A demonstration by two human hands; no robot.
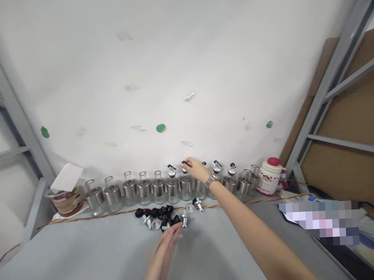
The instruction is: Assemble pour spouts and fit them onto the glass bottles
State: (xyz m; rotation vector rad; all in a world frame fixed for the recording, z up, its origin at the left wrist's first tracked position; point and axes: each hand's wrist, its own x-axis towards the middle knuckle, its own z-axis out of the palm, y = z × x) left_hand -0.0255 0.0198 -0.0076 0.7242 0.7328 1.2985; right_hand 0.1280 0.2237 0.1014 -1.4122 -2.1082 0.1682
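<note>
The black top of a silver-and-black pourer spout [184, 165] is pinched between the fingers of the right hand [192, 168], above the neck of a clear glass bottle with a brushed-steel sleeve [186, 183]. The left hand [170, 238] is held with fingers stretched out together at a loose heap of black and silver spout parts [156, 212]; whether anything is gripped there cannot be told.

If the spout is pushed askew, the bottle could be tipped, and because its neighbours are stood just beside it, several could be knocked in turn. A bottle partly hidden behind the right forearm could also be caught by the wrist. Small parts could be scattered by a careless sweep of the left hand.

Reach beyond the row is blocked by a white wall [94, 78]. A twisted red-and-yellow cord [116, 214] is laid along the grey desk [86, 256] in front of the bottles. The row is flanked by a clear plastic tub with a brown label [66, 205] and a white jar with a red lid [268, 179].
</note>
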